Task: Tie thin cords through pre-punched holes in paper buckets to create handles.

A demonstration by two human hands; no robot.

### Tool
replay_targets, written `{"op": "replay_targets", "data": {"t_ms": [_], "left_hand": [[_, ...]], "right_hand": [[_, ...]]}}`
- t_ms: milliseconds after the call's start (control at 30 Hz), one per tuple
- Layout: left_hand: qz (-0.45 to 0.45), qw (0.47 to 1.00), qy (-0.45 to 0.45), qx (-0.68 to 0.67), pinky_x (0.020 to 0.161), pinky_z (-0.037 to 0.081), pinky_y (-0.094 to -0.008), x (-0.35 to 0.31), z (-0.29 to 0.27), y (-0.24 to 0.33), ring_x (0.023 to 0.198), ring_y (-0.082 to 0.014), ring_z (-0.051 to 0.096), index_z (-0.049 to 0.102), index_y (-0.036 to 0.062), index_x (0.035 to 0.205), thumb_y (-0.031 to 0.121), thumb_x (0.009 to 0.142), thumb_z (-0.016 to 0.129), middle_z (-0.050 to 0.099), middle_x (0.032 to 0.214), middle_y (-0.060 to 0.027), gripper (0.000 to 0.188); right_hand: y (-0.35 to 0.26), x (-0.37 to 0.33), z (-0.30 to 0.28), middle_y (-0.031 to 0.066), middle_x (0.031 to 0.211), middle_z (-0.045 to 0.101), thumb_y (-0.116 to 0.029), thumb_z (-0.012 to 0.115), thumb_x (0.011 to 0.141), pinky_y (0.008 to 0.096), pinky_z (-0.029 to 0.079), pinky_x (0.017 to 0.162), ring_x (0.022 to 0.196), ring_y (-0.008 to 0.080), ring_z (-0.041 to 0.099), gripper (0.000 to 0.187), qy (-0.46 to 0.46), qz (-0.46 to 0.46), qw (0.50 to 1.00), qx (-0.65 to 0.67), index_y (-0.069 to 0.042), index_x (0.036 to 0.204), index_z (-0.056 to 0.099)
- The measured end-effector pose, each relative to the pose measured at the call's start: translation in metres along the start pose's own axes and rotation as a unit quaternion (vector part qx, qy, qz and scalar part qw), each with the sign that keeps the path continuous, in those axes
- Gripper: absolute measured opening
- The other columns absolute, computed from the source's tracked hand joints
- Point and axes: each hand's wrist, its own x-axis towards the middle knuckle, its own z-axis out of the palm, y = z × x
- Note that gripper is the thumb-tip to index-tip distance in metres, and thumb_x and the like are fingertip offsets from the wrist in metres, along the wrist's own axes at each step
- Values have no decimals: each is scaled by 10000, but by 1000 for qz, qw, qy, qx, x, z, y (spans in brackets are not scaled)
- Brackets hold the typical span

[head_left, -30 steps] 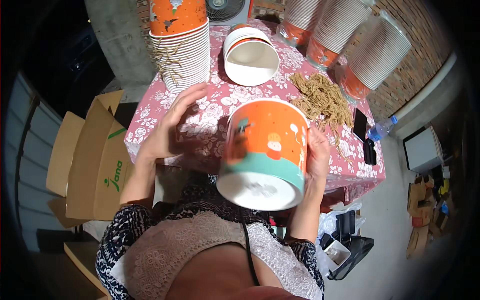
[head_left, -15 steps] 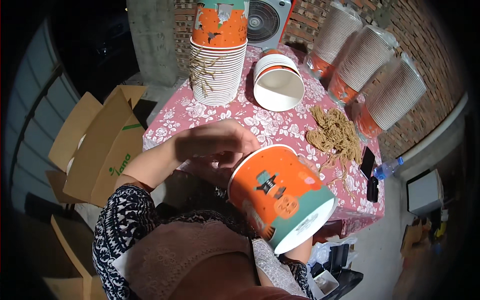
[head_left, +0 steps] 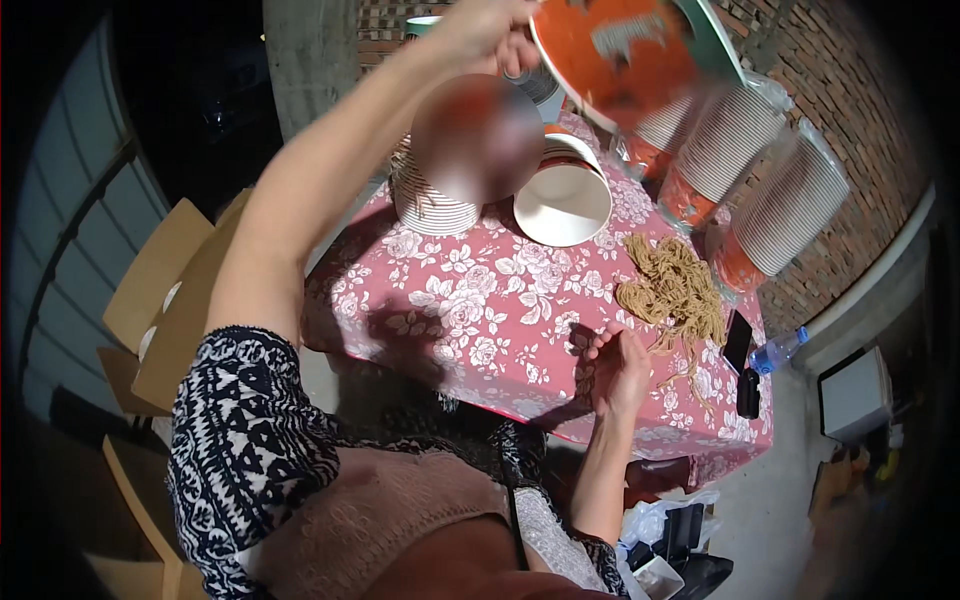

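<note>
My left hand (head_left: 495,38) is raised high over the far part of the table, gripping an orange and green paper bucket (head_left: 625,65) by its white rim. The bucket is tilted and slightly smeared by motion. Low over the table's near right, my right hand (head_left: 622,375) holds nothing, its fingers loosely bent and apart. Beside it lies a heap of tan twine (head_left: 672,285). A stack of white-rimmed paper buckets (head_left: 437,213) stands beyond my left arm, with a blurred patch hiding part of it. More nested buckets (head_left: 565,205) lie on their side, mouth toward me.
A pink floral cloth (head_left: 470,310) covers the table. Tall wrapped bucket stacks (head_left: 785,215) line its right side. A phone (head_left: 737,340), a small black object (head_left: 748,393) and a plastic bottle (head_left: 780,350) are at the right edge. Cardboard boxes (head_left: 165,260) stand left.
My left hand has lifted the bucket from close to my body up and away over the far side of the table. My right hand has come off the bucket.
</note>
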Motion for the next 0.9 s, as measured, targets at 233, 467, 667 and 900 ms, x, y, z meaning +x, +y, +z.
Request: {"op": "replay_targets", "data": {"t_ms": [233,467,667,900], "left_hand": [[-1,996,84,-40,336,300,-271,133,-164,41,401,-153,417,592,-19,723,31,820,502,523,579,-125,142],[44,970,240,5,314,229,-246,111,-203,65,358,-112,312,562,74,707,123,892,372,465,540,-46,270],[-56,972,227,33,300,222,-212,38,-287,97,370,-68,326,592,64,797,120,915,381,480,554,-10,248],[-49,974,175,-133,362,208,-199,39,-332,55,480,-72,318,470,53,882,120,1026,414,378,634,12,169]], "right_hand": [[24,-2,-8,69,767,587,-114,505,996,265,474,611,657,145,546,196,-5,22,999,29,35,925,613],[22,-9,-34,67,789,571,-153,532,1000,283,469,640,697,165,539,222,26,-16,1000,-1,44,937,612],[27,-8,-24,59,789,591,-139,521,1011,264,480,659,705,138,553,219,-19,-31,999,17,44,952,626],[30,-10,-23,56,801,596,-151,524,1012,252,462,682,724,129,549,222,-64,-48,997,12,38,957,628]]}}
